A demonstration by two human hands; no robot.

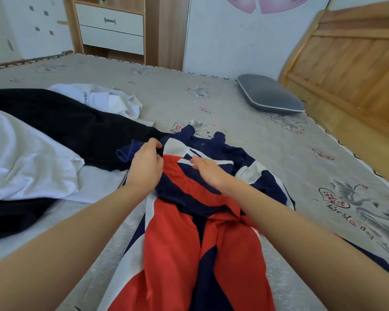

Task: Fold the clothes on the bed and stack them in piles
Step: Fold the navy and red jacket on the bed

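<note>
Head view, only one. I've got the red, navy and white jacket [189, 198] spread lengthwise on the bed [267, 135], collar end far from me, hem near. Step in hand, I'd say: squaring the top and bringing in the sleeve. To do it well I'd flatten the chest first, then fold the sleeve straight across along the shoulder line, no bunching.

Left hand [145, 163]: arm stretched forward, fingers curled, pinching the navy fabric at the far left shoulder. Right hand [208, 169]: fingers straight, palm down, resting flat on the white stripe, grip released.

Black garment [76, 124] and white clothes [27, 158] lie unfolded to the left, just beside.
</note>
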